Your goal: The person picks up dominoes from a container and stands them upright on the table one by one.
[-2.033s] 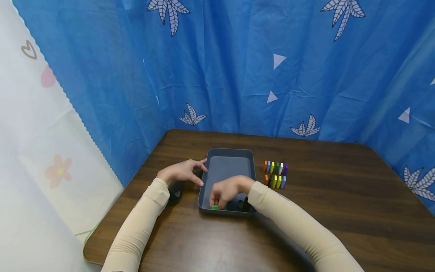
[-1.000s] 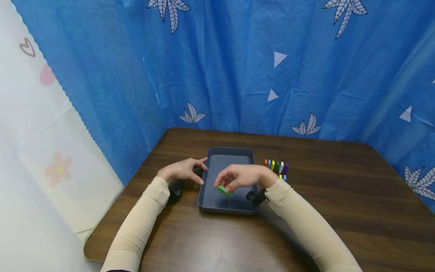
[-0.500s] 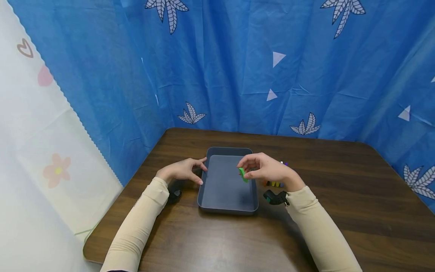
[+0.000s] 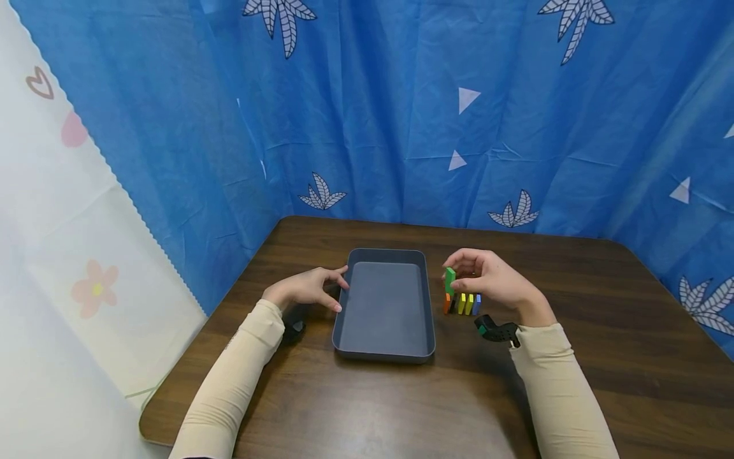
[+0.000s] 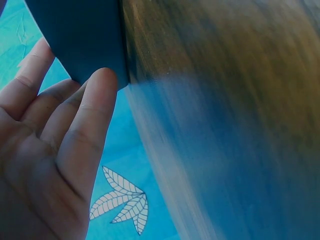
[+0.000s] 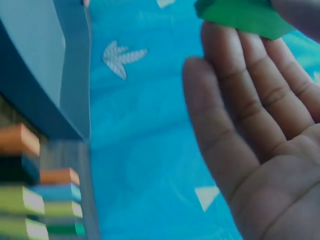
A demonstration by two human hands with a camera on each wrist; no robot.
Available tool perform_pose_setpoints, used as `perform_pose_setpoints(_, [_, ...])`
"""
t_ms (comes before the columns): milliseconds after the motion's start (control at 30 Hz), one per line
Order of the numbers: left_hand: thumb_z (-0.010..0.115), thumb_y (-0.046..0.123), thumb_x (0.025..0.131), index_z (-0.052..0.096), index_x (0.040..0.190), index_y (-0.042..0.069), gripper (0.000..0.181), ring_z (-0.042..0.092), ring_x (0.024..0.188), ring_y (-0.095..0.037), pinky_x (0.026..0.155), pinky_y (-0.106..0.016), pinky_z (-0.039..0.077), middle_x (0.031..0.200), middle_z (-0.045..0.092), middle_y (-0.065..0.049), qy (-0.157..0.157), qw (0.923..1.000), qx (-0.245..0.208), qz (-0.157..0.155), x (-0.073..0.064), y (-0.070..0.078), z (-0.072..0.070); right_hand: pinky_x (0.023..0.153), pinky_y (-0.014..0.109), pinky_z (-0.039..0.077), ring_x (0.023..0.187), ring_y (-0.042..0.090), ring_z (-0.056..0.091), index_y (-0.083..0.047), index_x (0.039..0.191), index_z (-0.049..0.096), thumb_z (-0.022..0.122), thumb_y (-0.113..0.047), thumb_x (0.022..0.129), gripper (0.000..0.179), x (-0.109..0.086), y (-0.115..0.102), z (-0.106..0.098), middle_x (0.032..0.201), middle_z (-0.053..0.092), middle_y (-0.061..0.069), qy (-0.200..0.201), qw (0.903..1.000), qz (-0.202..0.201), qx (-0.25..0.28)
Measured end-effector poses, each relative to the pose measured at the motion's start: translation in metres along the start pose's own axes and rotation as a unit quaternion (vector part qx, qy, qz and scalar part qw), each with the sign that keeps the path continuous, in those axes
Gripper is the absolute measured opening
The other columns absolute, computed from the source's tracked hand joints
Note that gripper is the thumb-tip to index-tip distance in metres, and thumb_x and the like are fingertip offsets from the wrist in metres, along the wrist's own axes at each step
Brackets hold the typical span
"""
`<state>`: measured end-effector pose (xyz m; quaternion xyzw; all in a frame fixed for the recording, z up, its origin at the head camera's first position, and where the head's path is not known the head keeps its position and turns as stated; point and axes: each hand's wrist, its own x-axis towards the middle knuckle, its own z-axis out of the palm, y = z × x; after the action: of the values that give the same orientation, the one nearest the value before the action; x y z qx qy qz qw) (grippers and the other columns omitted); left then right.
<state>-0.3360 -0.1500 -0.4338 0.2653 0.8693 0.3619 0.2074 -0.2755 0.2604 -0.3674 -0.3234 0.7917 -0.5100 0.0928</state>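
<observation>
My right hand (image 4: 487, 278) pinches a green domino block (image 4: 450, 279) upright between thumb and fingers, above two rows of standing domino blocks. The right wrist view has the green block (image 6: 245, 17) at its top edge. Below the hand runs the front row: an orange block (image 4: 447, 304), a black one, two yellow ones (image 4: 462, 305) and a blue one (image 4: 477, 305). In the head view my right hand hides the back row; its orange block (image 6: 60, 176) shows in the right wrist view. My left hand (image 4: 306, 287) rests with relaxed fingers against the left rim of a grey tray (image 4: 383, 358).
The tray stands on a dark wooden table (image 4: 367, 408), left of the block rows. A blue curtain (image 4: 390, 127) hangs behind the table, and a white one (image 4: 86, 223) on the left. A black wrist camera (image 4: 497, 330) sits under the right wrist.
My right hand has lifted the green block out of the tray's near end and carried it right, turning it upright over the rows. My left hand has stayed at the tray.
</observation>
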Motion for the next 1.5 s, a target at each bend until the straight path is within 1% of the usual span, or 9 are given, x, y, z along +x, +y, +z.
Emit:
perform_pose_setpoints(133, [0.085,0.025,0.081,0.066,0.128,0.010,0.052,0.019,0.154,-0.035,0.122,-0.057,0.026,0.168,0.019,-0.006,-0.001,1.0000,-0.001,-0.002,-0.001,0.000,0.000,0.077,0.031,0.061,0.087,0.015,0.069,0.004,0.115,0.058,0.069,-0.004,0.092,0.027,-0.010,0.003,-0.011,0.099,0.072,0.006,0.014,0.9993,0.025,-0.023])
perform_pose_setpoints(267, [0.085,0.026,0.080,0.066,0.128,0.012,0.053,0.018,0.155,-0.035,0.122,-0.058,0.024,0.168,0.019,-0.005,0.001,1.0000,-0.002,-0.008,-0.002,-0.002,0.000,0.079,0.030,0.060,0.089,0.020,0.068,0.003,0.114,0.058,0.069,-0.004,0.093,0.024,-0.019,0.009,-0.019,0.096,0.069,0.013,0.022,0.9974,0.048,-0.049])
perform_pose_setpoints(400, [0.086,0.028,0.079,0.067,0.128,0.013,0.054,0.017,0.155,-0.035,0.122,-0.059,0.022,0.168,0.019,-0.005,0.003,0.9999,-0.008,-0.014,-0.002,-0.004,0.001,0.080,0.029,0.060,0.090,0.025,0.068,0.004,0.113,0.057,0.068,-0.002,0.093,0.023,-0.026,0.014,-0.026,0.095,0.069,0.011,0.029,0.9963,0.059,-0.056])
perform_pose_setpoints(567, [0.086,0.028,0.079,0.067,0.128,0.012,0.054,0.016,0.155,-0.036,0.122,-0.060,0.020,0.168,0.020,-0.006,0.002,0.9999,-0.008,-0.011,-0.003,-0.004,0.002,0.078,0.027,0.059,0.088,0.020,0.068,0.004,0.109,0.056,0.066,0.001,0.092,0.020,-0.035,0.021,-0.035,0.094,0.068,0.007,0.038,0.9958,0.055,-0.063])
perform_pose_setpoints(767, [0.086,0.027,0.079,0.067,0.127,0.013,0.053,0.016,0.155,-0.033,0.123,-0.059,0.019,0.168,0.021,-0.003,0.005,0.9998,-0.008,-0.015,-0.003,-0.004,0.003,0.078,0.027,0.059,0.086,0.018,0.067,0.006,0.108,0.055,0.067,0.001,0.092,0.021,-0.042,0.034,-0.043,0.093,0.068,0.010,0.037,0.9934,0.076,-0.078])
perform_pose_setpoints(933, [0.086,0.028,0.079,0.066,0.128,0.012,0.055,0.016,0.155,-0.035,0.122,-0.059,0.021,0.168,0.019,-0.005,0.001,0.9999,-0.004,-0.010,-0.003,-0.004,0.002,0.079,0.029,0.060,0.086,0.016,0.068,0.008,0.108,0.054,0.066,0.004,0.091,0.022,-0.044,0.049,-0.045,0.094,0.067,0.013,0.029,0.9934,0.091,-0.064])
perform_pose_setpoints(1200, [0.085,0.027,0.080,0.066,0.128,0.012,0.053,0.016,0.155,-0.036,0.122,-0.060,0.021,0.168,0.019,-0.006,0.002,1.0000,-0.003,-0.006,0.000,-0.004,0.000,0.077,0.028,0.059,0.084,0.012,0.066,0.008,0.107,0.053,0.067,0.003,0.091,0.021,-0.043,0.071,-0.043,0.093,0.065,0.012,0.017,0.9915,0.109,-0.068])
perform_pose_setpoints(1400, [0.086,0.026,0.080,0.067,0.127,0.012,0.053,0.016,0.155,-0.035,0.122,-0.060,0.021,0.168,0.019,-0.005,0.003,1.0000,-0.005,-0.007,-0.001,-0.003,0.000,0.080,0.032,0.060,0.085,0.014,0.065,0.010,0.108,0.051,0.065,0.005,0.090,0.023,-0.040,0.081,-0.040,0.096,0.063,0.019,0.003,0.9894,0.138,-0.043])
perform_pose_setpoints(1500, [0.086,0.026,0.080,0.067,0.127,0.012,0.053,0.016,0.155,-0.035,0.122,-0.060,0.020,0.168,0.020,-0.005,0.003,0.9999,-0.007,-0.008,-0.001,-0.002,0.000,0.080,0.031,0.060,0.084,0.015,0.064,0.010,0.108,0.050,0.064,0.007,0.090,0.023,-0.039,0.085,-0.037,0.096,0.061,0.019,-0.004,0.9890,0.143,-0.039])
